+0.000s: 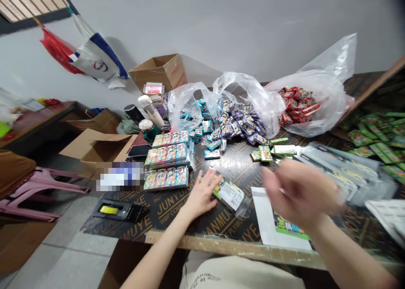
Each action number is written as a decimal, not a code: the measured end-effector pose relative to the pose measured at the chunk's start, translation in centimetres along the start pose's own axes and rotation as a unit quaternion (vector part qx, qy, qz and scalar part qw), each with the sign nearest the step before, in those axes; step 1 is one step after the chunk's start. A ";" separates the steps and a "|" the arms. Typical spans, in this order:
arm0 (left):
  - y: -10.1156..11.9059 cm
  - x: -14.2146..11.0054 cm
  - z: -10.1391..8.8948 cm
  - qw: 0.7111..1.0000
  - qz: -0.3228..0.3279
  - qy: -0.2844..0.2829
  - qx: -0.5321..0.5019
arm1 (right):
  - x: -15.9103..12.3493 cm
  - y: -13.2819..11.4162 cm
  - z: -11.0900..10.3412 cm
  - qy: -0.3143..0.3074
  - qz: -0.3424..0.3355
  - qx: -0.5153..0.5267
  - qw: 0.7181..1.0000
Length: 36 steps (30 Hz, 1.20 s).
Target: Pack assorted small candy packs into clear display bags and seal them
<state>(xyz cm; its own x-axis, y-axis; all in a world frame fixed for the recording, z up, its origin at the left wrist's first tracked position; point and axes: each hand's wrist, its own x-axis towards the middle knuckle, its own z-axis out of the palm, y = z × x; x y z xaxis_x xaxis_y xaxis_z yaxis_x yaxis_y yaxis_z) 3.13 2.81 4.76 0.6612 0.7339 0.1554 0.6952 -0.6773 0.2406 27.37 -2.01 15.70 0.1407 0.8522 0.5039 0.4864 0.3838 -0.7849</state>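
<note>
My left hand (pixel 205 192) lies with its fingers apart on the left end of a flat pack in a clear plastic sleeve (pixel 232 195), which has green and white print. Over the right of the table my right hand (pixel 300 192) is raised and blurred by motion. Its fingers look curled, but what they hold, if anything, cannot be made out. Below it is a white sheet (pixel 263 221) with a green printed picture, partly hidden by that hand. Stacks of wrapped colourful boxes (pixel 166 177) stand left of my left hand.
Clear bags hold blue, purple (pixel 234 122) and red (pixel 299 105) small packs at the back. Loose green packs (pixel 265 153) lie before them. Clear sleeves (pixel 335 171) fan out at right. A tape dispenser (pixel 117 211), phone (pixel 139 151), bottles (pixel 151 110) and an open carton (pixel 104 149) are left.
</note>
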 end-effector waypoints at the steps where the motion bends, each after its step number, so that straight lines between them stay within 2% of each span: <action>1: 0.6 1.2 0.3 0.997 0.058 -0.056 -0.018 | 1.4 1.3 2.0 -0.033 -0.024 -0.059 0.997; 3: 1.4 3.2 1.2 0.981 0.129 -0.140 -0.047 | 3.7 4.6 6.1 -0.149 -0.049 -0.155 0.975; 5: 1.9 4.4 2.2 0.976 0.136 -0.159 -0.063 | 4.7 8.1 9.7 -0.267 -0.062 -0.223 0.936; 6: 2.2 4.6 2.7 0.979 0.123 -0.149 -0.065 | 4.8 9.6 11.1 -0.300 -0.062 -0.256 0.917; 9: 3.0 3.9 4.0 0.993 0.045 -0.088 -0.059 | 4.9 11.8 14.6 -0.299 -0.064 -0.284 0.909; 13: 4.0 2.1 5.1 0.995 -0.063 -0.041 -0.070 | 7.4 11.2 19.0 -0.246 -0.097 -0.310 0.913; 15: 4.2 1.6 5.5 0.991 -0.098 -0.025 -0.082 | 9.5 11.0 21.0 -0.235 -0.105 -0.334 0.907; 18: 4.2 1.3 5.8 0.988 -0.119 -0.010 -0.101 | 11.5 11.7 22.8 -0.266 -0.104 -0.350 0.892; 21: 4.1 1.2 5.7 0.987 -0.122 -0.006 -0.101 | 10.7 13.2 22.3 -0.306 -0.126 -0.342 0.880; 23: 4.1 1.3 5.5 0.988 -0.122 -0.007 -0.095 | 9.1 14.2 20.5 -0.337 -0.155 -0.328 0.869; 27: 4.2 1.4 5.3 0.991 -0.104 -0.023 -0.079 | 6.2 15.5 14.4 -0.428 -0.266 -0.257 0.824; 29: 4.2 1.3 5.3 0.992 -0.097 -0.032 -0.069 | 5.3 15.7 11.2 -0.453 -0.299 -0.235 0.807; 30: 4.2 1.1 5.2 0.993 -0.095 -0.037 -0.065 | 4.9 15.8 9.8 -0.447 -0.297 -0.235 0.811; 32: 4.1 0.6 5.1 0.993 -0.094 -0.043 -0.061 | 4.0 15.8 7.7 -0.385 -0.249 -0.258 0.850; 34: 4.1 -0.1 4.8 0.992 -0.103 -0.043 -0.059 | 2.9 15.9 6.6 -0.286 -0.157 -0.293 0.899; 36: 4.1 -0.7 4.5 0.991 -0.119 -0.038 -0.057 | 1.6 16.0 6.4 -0.226 -0.078 -0.311 0.920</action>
<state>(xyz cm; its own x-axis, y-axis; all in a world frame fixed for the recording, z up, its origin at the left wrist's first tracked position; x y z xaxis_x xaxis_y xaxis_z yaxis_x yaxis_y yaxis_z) 6.77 -0.76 1.31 0.5050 0.8631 0.0090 0.8007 -0.4723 0.3684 29.87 7.77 1.66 -0.2775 0.9185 0.2818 0.8896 0.3564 -0.2856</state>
